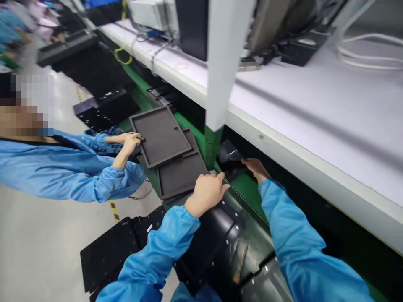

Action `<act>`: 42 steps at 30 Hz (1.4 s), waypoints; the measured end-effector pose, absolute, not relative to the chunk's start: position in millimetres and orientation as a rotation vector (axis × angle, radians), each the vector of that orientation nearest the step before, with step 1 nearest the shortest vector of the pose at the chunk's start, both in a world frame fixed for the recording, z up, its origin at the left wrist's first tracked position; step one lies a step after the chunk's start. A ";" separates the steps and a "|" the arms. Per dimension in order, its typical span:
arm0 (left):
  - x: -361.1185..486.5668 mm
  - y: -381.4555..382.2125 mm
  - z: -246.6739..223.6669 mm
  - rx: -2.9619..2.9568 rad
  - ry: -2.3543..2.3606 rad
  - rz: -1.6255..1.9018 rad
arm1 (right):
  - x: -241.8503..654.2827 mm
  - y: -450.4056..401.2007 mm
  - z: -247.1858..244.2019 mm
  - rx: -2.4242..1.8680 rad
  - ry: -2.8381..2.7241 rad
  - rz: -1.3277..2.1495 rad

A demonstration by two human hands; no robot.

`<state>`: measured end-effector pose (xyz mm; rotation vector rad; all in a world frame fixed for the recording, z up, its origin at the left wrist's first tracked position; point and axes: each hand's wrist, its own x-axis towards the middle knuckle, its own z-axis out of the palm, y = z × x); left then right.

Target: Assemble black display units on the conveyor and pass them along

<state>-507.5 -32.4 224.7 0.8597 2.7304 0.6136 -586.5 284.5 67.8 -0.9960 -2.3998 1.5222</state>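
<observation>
"Workshop, with a white shelf above a green bench. What's closest?"

"Right hand, pinching shiny dark plastic by its edge, under the shelf. Left hand sits apart, curled near a flat tray; whether it holds anything, I cannot tell."

"How might the plastic handle?"

"Probably light, floppy, slippery; that edge seems the best hold. Farther out, a co-worker's hands touch another tray."
</observation>
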 end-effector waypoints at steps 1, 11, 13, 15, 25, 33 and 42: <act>-486.3 -26.6 227.1 0.954 2.668 0.743 | -559.0 286.9 76.0 -1.082 -2.342 1.554; -289.0 -5.0 148.4 0.607 2.055 1.728 | -183.7 265.1 97.8 -1.079 -1.557 2.206; -255.1 3.5 139.0 0.357 1.798 1.898 | -130.9 245.6 85.8 -1.042 -1.333 2.351; -226.2 5.5 135.9 0.170 1.677 2.003 | -90.7 224.9 70.3 -0.980 -1.128 2.469; -199.5 -13.0 178.6 0.488 1.500 1.808 | 11.1 172.4 51.0 -0.607 -1.160 2.493; -157.2 -47.6 152.3 0.212 0.739 1.301 | 56.4 214.0 74.2 -0.212 -1.989 2.180; -143.7 -54.8 89.4 0.176 1.185 1.202 | 51.2 222.1 51.9 -0.266 -2.189 2.352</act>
